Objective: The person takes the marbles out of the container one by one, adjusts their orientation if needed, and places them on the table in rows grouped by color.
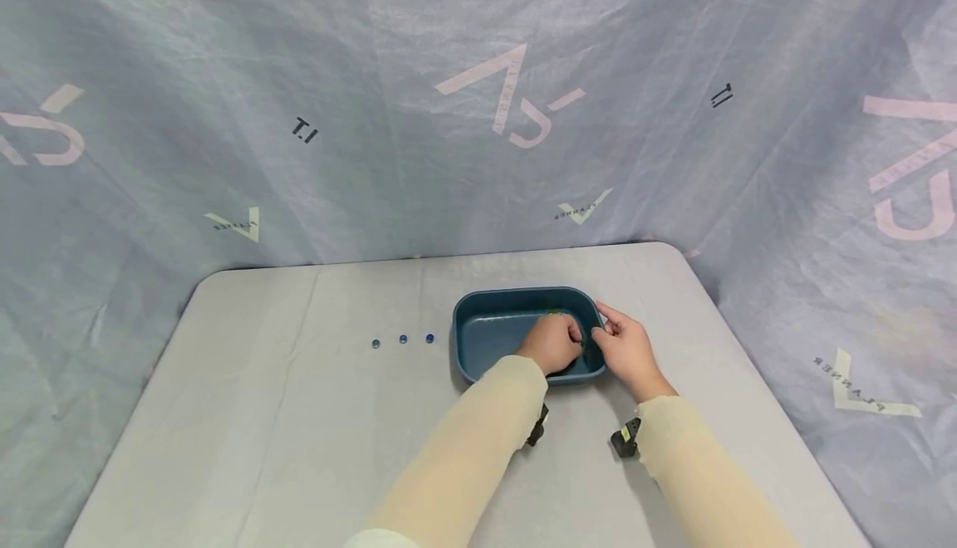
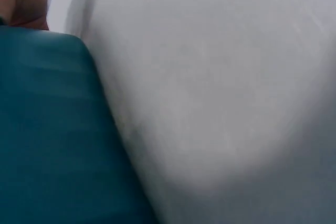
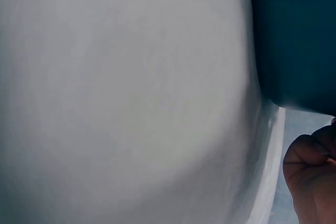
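Observation:
A dark teal rectangular plastic basin (image 1: 489, 293) with rounded corners sits on the table. My right hand (image 1: 626, 353) pinches its right rim, thumb on the inner side and fingers outside. My left hand (image 1: 552, 344) reaches over the near rim into the basin's right part, fingers bent downward; whatever lies under the fingertips is hidden. Small yellow-green bits (image 1: 555, 312) show just beyond that hand. To the left of the basin, three small round glass marbles, a grey-blue marble (image 1: 376, 344), a blue marble (image 1: 403, 339) and a deep blue marble (image 1: 429, 338), form a row.
A pale cloth covers the table (image 1: 224, 415). Grey printed curtains (image 1: 359, 116) hang behind and at both sides. Black wrist cameras (image 1: 625, 438) sit under the sleeves. Both wrist views mostly show the basin's outer wall (image 2: 52, 129) and the tabletop (image 3: 126, 87).

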Action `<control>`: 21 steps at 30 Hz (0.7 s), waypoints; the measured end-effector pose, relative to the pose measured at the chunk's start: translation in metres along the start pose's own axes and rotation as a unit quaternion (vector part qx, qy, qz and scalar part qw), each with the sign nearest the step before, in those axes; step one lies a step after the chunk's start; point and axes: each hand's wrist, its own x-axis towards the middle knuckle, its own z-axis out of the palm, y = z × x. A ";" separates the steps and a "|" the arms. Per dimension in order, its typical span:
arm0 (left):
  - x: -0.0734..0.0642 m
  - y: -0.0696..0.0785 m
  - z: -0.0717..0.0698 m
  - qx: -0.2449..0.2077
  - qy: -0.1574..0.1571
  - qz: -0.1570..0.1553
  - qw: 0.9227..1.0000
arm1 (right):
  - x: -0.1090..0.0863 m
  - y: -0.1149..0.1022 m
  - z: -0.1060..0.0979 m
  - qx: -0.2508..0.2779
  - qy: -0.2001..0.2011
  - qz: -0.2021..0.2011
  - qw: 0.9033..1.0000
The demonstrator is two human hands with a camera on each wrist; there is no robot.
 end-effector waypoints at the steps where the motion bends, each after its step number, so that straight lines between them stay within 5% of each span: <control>1: -0.001 0.000 -0.002 -0.008 0.007 -0.002 1.000 | 0.000 0.000 0.000 -0.003 0.000 -0.002 1.000; 12: -0.022 0.006 -0.037 -0.070 -0.007 -0.007 0.998 | -0.001 -0.002 -0.003 -0.018 -0.003 0.008 1.000; 21: -0.042 0.002 -0.060 -0.096 -0.022 0.042 0.994 | 0.001 -0.002 0.000 -0.012 0.001 0.005 1.000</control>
